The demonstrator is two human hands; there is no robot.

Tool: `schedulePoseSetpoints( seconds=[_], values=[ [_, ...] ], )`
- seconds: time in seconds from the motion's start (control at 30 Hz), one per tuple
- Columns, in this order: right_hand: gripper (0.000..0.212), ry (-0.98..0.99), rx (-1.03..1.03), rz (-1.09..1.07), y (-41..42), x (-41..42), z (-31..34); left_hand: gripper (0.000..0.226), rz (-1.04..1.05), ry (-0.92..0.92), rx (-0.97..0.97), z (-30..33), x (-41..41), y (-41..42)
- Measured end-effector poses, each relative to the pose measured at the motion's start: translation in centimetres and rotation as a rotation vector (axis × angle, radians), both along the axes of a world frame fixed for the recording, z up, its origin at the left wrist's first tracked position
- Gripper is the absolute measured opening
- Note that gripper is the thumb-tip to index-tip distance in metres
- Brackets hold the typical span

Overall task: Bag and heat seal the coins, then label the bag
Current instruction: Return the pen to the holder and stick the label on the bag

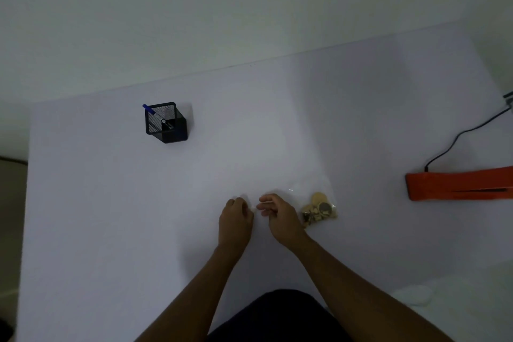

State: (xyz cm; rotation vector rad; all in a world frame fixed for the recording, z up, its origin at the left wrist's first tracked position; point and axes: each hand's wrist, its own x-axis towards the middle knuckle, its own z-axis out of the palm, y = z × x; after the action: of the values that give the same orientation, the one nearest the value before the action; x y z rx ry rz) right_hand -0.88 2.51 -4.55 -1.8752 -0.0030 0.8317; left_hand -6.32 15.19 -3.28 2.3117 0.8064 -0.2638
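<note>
Gold coins lie in a heap inside a clear plastic bag on the white table, right of centre. My right hand is just left of the bag, its wrist close to the coins. My left hand is beside it with curled fingers. Between the fingertips of both hands sits a small white piece, which both seem to pinch. It is too faint against the table to identify.
A black mesh pen holder with a blue pen stands at the back left. An orange heat sealer lies at the right edge, its black cable running back. A pale round object rests near the front right.
</note>
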Motion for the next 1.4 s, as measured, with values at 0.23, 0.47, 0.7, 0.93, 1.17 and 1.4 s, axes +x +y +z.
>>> schedulePoseSetpoints(
  seconds=[0.23,0.47,0.7,0.93,1.17,1.4],
  values=[
    [0.046,-0.052,-0.004,0.085,0.2,-0.5,0.4,0.006,-0.024,-0.021,-0.037,0.1,-0.2,0.1],
    [0.049,-0.038,-0.011,0.098,0.1,-0.3,0.3,0.018,-0.043,-0.055,-0.075,0.5,-0.2,0.1],
    [0.046,-0.043,-0.028,0.115,0.1,-0.4,0.0,0.009,-0.037,-0.053,-0.039,1.1,-0.5,0.6],
    [0.04,-0.079,-0.067,0.128,0.4,-0.6,0.3,0.01,0.023,-0.214,-0.048,3.9,-1.0,2.5],
    [0.034,0.33,0.126,-0.227,0.1,0.5,5.6,0.012,-0.295,-0.352,-0.029,6.0,-1.5,4.5],
    [0.036,0.413,0.165,-0.152,-3.4,2.5,8.7,0.013,-0.616,-0.442,0.089,7.8,0.4,3.0]
  ],
)
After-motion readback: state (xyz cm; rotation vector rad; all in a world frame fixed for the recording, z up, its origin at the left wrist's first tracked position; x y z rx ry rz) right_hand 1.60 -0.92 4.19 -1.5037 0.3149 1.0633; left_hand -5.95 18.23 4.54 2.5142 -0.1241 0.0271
